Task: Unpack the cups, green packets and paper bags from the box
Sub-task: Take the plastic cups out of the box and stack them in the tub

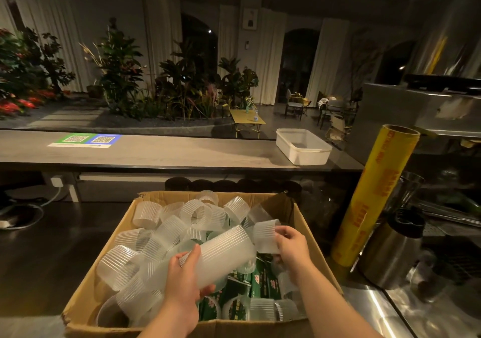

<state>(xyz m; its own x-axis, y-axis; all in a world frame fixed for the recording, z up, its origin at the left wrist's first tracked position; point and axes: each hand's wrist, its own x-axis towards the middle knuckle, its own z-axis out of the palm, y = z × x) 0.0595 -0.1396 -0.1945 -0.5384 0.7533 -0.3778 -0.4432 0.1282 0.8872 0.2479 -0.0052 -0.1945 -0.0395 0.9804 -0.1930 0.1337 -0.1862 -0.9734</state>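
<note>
An open cardboard box [309,236] sits in front of me, filled with several ribbed translucent plastic cups [169,229] lying loose and in short stacks. Green packets [263,283] show beneath the cups at the right of the box. My left hand [184,283] grips a stack of ribbed cups [223,252] held on its side above the box. My right hand [291,246] holds a single ribbed cup [264,233] just right of that stack. No paper bags are visible.
A tall yellow roll of cling film [374,194] stands right of the box, beside a steel jug [390,254]. A white plastic tub [303,146] sits on the raised grey counter [156,153] behind. Dark worktop lies left of the box.
</note>
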